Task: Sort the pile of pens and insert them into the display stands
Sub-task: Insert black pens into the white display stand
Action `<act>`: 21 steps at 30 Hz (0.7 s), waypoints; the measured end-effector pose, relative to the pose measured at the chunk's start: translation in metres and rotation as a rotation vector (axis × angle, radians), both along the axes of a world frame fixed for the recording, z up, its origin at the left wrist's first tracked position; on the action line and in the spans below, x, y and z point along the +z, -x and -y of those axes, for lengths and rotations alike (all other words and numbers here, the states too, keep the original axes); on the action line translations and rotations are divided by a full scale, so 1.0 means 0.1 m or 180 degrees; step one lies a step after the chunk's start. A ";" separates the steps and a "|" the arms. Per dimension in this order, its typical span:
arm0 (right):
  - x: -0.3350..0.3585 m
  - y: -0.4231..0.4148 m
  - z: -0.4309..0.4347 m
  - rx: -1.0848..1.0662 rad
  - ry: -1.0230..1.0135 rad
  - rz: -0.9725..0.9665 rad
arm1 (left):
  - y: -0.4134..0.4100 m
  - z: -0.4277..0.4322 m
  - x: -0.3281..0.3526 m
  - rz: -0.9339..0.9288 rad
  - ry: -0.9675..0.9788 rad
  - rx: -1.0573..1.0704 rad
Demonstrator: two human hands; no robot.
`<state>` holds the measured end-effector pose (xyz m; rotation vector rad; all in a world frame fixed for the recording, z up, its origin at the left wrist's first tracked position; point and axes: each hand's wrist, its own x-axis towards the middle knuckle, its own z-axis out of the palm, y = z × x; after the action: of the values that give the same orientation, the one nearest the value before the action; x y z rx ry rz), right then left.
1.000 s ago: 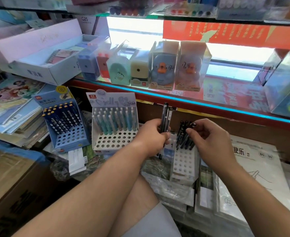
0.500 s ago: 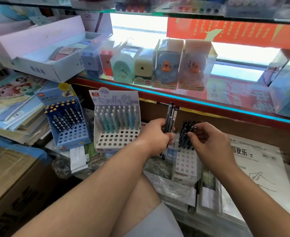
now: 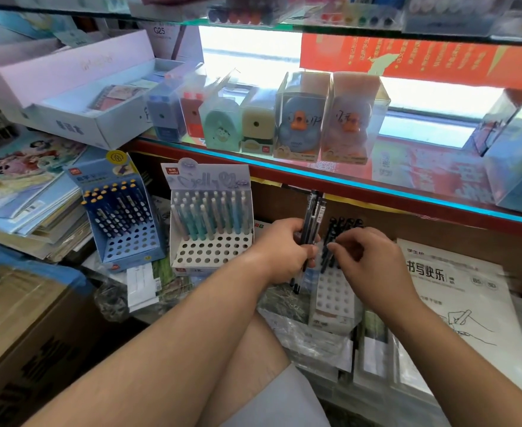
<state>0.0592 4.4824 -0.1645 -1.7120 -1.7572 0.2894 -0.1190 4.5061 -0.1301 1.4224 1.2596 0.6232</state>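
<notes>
My left hand (image 3: 286, 252) grips a small bundle of black pens (image 3: 313, 214) upright, their tips poking out below the fist. My right hand (image 3: 369, 260) hovers with curled fingers over a white display stand (image 3: 335, 292) with round holes, its fingertips at the black pens (image 3: 343, 224) standing in the stand's back rows. Whether the fingers pinch one of those pens is hidden. Left of my hands stand a white stand with pastel pens (image 3: 212, 220) and a blue stand with dark pens (image 3: 121, 220).
A glass shelf (image 3: 376, 186) with boxed sharpeners and duck figures runs overhead. Stacked magazines (image 3: 22, 192) lie at the left, a cardboard box (image 3: 22, 334) at lower left, a writing pad (image 3: 456, 306) at the right. Plastic-wrapped packs (image 3: 312, 340) lie beneath the white stand.
My right hand has lowered its fingers closer onto the black pens in the white stand. My left hand keeps the bundle in about the same spot; the view shifted slightly.
</notes>
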 end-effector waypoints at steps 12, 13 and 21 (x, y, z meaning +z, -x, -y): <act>0.45 -0.07 0.03 0.0215 0.0036 -0.1609 | -0.07 0.08 0.08 -0.0035 0.0050 -0.0768; 0.46 -0.09 0.03 0.0135 -0.0047 -0.1614 | -0.07 0.07 0.08 -0.0066 0.0033 -0.0679; 0.30 -0.25 0.05 -0.0263 -0.0445 -0.0868 | -0.03 0.01 0.03 -0.0338 -0.0059 0.0003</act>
<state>0.0844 4.4776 -0.1350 -1.5606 -1.4707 0.3379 -0.1164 4.5050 -0.1270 1.4868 1.3406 0.5675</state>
